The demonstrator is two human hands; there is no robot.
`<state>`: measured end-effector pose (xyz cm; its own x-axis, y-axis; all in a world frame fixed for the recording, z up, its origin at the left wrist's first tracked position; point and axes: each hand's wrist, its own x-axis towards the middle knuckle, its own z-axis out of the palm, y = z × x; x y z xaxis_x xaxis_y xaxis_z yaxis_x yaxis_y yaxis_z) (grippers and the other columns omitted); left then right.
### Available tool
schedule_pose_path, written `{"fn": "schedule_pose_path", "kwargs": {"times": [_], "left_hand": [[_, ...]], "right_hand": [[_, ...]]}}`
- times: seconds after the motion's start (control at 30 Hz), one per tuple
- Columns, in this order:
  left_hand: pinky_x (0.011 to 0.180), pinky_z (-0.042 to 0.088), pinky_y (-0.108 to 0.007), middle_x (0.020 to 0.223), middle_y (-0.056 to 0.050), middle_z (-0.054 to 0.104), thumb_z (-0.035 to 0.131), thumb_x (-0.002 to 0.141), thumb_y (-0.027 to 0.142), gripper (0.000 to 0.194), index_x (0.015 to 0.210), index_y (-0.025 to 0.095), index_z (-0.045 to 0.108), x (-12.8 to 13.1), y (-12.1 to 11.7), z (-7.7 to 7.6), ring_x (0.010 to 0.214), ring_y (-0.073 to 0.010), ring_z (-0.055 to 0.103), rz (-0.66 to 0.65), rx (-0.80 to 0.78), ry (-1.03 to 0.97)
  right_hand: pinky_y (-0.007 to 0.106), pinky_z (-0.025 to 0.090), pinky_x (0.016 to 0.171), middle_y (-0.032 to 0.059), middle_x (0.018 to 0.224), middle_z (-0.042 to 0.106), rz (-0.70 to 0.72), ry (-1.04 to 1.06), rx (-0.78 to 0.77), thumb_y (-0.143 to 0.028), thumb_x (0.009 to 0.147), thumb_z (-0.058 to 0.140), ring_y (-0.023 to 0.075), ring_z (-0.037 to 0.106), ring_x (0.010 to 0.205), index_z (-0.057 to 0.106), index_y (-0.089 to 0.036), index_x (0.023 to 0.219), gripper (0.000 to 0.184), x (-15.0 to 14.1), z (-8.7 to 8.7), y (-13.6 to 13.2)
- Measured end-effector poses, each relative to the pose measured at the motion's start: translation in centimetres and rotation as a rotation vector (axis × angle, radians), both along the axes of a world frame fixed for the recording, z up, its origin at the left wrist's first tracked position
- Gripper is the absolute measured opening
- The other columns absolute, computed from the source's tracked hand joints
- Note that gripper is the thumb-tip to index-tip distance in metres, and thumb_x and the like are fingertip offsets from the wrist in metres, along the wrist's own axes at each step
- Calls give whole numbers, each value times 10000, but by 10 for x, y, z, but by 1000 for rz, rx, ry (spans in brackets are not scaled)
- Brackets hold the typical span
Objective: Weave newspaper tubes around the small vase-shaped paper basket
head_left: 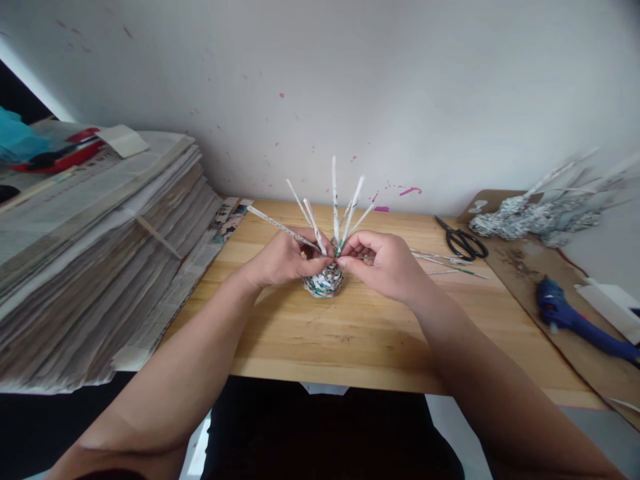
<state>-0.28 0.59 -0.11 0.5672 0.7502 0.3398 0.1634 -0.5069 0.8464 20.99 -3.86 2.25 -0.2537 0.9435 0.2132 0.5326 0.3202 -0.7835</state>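
A small round woven newspaper basket (pixel 323 284) stands on the wooden table in front of me. Several rolled paper tubes (pixel 335 200) rise and fan out from its narrow neck. My left hand (pixel 295 257) is closed at the neck's left side, thumb and fingers pinching the weave at the foot of the tubes. From the right, my right hand (pixel 377 260) pinches a thin paper tube against the same neck. The fingertips of both hands nearly meet and hide part of the neck.
Black scissors (pixel 465 243) and loose paper tubes (pixel 450 263) lie to the right. A blue glue gun (pixel 575 320) rests on cardboard (pixel 520 280), with more woven paper pieces (pixel 530 220) behind it. At left stands a tall newspaper stack (pixel 100 253). A wall (pixel 350 80) closes off the back.
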Motion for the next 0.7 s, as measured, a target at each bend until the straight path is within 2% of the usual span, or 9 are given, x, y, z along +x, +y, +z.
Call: {"fn": "schedule_pose_path", "kwargs": {"times": [0.27, 0.43, 0.6, 0.7], "left_hand": [[560, 482, -207, 697, -24, 701, 750, 803, 273, 145, 827, 131, 738, -2, 1, -1, 589, -94, 572, -9, -21, 5], [588, 494, -217, 725, -29, 710, 776, 792, 280, 167, 847, 127, 740, -4, 3, 0, 612, -100, 600, -35, -74, -17], [646, 538, -240, 772, -30, 733, 818, 772, 263, 181, 871, 134, 737, -8, 5, 2, 654, -115, 642, -93, -167, -35], [690, 557, -250, 803, -38, 755, 810, 783, 226, 143, 868, 136, 739, -9, 4, 3, 696, -124, 666, -128, -180, -43]], "right_hand": [[292, 486, 685, 7, 771, 737, 44, 32, -59, -159, 815, 684, 135, 648, 712, 702, -192, 794, 43, 5, -1, 4], [309, 526, 734, 28, 858, 748, 99, 65, -71, -200, 836, 694, 153, 671, 783, 714, -188, 889, 59, 11, 2, 3], [317, 529, 723, 36, 877, 741, 81, 103, -108, -254, 826, 740, 169, 681, 809, 686, -197, 922, 124, 13, 2, 3], [329, 523, 720, 32, 882, 754, 94, 146, -146, -267, 819, 753, 178, 695, 804, 640, -209, 1012, 230, 14, -1, 5]]}}
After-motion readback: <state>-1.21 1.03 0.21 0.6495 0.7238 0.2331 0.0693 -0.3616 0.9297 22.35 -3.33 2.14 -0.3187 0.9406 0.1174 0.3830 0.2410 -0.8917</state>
